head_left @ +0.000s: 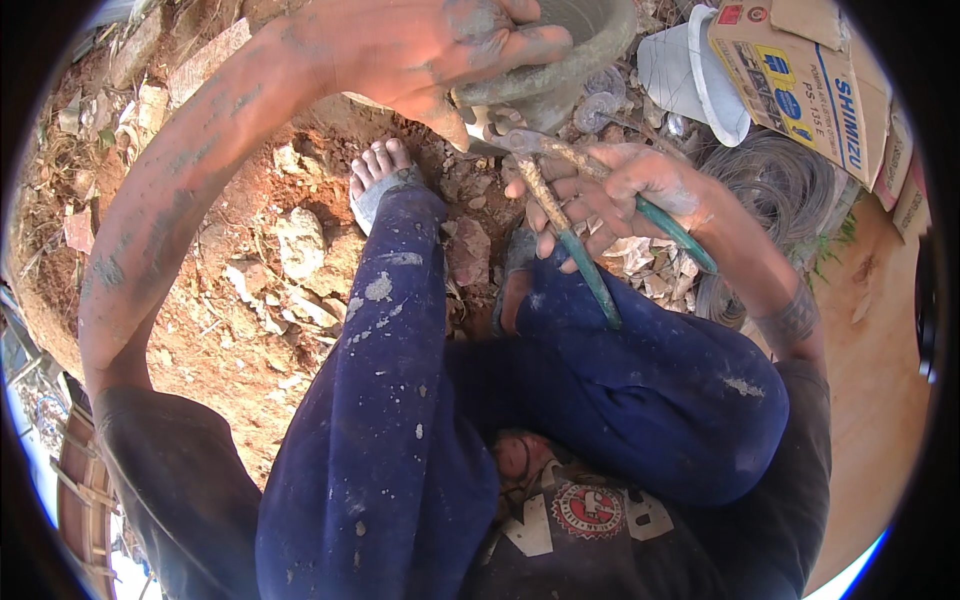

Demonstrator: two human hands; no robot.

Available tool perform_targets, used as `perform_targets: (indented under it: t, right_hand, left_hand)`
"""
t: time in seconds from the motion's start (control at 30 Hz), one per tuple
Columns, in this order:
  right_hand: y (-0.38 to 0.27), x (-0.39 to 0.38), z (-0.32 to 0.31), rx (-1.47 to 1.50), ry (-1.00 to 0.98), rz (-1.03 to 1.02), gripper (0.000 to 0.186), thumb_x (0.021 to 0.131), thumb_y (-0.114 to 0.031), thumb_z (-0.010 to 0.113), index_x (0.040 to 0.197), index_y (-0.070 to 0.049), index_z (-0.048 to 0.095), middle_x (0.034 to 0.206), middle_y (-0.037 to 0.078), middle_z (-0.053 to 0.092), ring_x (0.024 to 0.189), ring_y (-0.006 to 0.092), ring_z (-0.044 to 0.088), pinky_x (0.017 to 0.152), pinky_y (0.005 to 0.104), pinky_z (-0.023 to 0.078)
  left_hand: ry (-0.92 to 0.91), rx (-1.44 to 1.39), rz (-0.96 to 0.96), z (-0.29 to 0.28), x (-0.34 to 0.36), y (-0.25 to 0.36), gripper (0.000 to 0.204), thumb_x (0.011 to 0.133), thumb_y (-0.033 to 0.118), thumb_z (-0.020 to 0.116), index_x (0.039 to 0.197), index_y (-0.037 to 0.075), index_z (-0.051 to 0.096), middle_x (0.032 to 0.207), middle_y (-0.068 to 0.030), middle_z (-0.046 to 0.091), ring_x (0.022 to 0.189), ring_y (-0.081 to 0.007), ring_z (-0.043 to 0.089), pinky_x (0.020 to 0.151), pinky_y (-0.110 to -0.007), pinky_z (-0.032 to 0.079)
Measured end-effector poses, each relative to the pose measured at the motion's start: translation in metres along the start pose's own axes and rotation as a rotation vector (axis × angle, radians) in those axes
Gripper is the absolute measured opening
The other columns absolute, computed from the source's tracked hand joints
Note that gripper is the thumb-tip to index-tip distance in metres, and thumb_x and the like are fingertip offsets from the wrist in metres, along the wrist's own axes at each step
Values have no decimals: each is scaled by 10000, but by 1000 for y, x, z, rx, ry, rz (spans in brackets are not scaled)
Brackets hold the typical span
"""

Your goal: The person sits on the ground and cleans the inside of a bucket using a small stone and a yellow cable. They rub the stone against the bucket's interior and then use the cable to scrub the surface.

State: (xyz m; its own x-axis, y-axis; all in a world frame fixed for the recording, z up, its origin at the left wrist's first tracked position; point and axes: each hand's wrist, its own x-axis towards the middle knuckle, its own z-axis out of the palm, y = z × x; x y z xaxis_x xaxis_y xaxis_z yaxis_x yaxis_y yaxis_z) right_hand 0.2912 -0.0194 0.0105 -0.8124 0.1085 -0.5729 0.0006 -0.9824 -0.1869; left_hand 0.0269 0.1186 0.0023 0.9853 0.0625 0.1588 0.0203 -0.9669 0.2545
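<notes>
My left hand (475, 55) reaches across the top with its fingers closed over the rim of a grey, cement-crusted bucket (555, 103). My right hand (640, 185) holds a pair of pincers (548, 200) with rusty arms and green handle grips. The two handles stand apart, one resting in the palm and the other among the fingers. Their head lies against the near side of the bucket, just below the rim and close to my left thumb. What the jaws bite on is too small to make out.
At the upper right, a white bucket (672, 72) lies tilted beside a cardboard box (790, 85). A coil of thin wire (775, 185) sits below them. Broken stones (300, 245) and rubble cover the reddish soil around my feet. A tan board-like surface (870, 370) is at the right.
</notes>
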Motion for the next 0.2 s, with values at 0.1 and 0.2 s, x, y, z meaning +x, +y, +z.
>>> perform_targets:
  t: [0.1,0.2]
  right_hand:
    - [-3,-9,5,33,37,-54,662,817,-143,532,1445,35,419,1115,141,604,1022,289,664,834,456,583]
    - [-11,-8,5,-47,30,-36,651,798,-113,491,1428,41,432,1089,147,606,951,276,655,809,444,579]
  left_hand:
    - [12,-18,-255,47,-17,32,667,943,462,583,1491,111,442,1333,-167,596,1176,-276,485,981,-397,389]
    - [-206,26,-1188,193,-45,136,609,965,384,502,1502,119,395,1450,-106,485,1322,-286,398,1093,-423,307]
